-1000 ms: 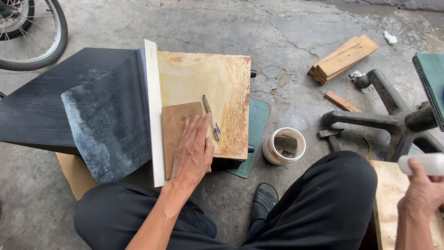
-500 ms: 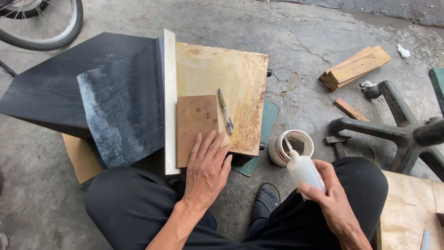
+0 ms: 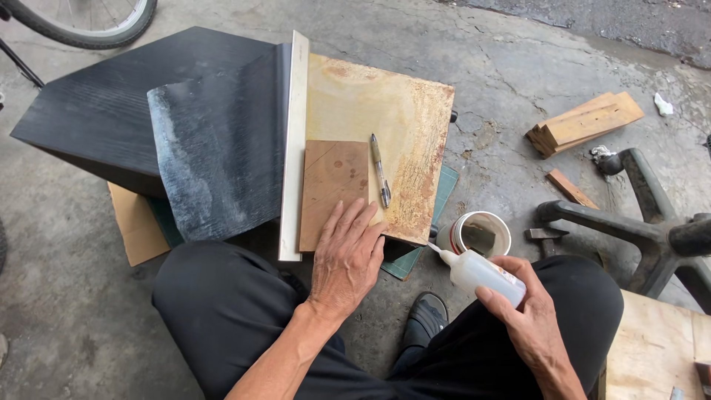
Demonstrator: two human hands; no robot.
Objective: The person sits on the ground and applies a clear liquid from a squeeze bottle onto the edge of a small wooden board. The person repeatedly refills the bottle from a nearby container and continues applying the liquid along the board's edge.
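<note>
While left hand (image 3: pixel 346 255) stays flat on wood block (image 3: pixel 333 189), right hand's (image 3: pixel 529 322) grip has brought glue bottle (image 3: pixel 481 272) nearer.

The left hand (image 3: pixel 346 255) lies flat on a small brown wooden piece (image 3: pixel 333 185) atop a stained board (image 3: pixel 392 126), a pen (image 3: pixel 380 178) just beside it. The right hand (image 3: pixel 529 318) grips a white squeeze bottle (image 3: pixel 481 272), nozzle pointing toward the board, near a small tub (image 3: pixel 481 233) on the floor.
</note>
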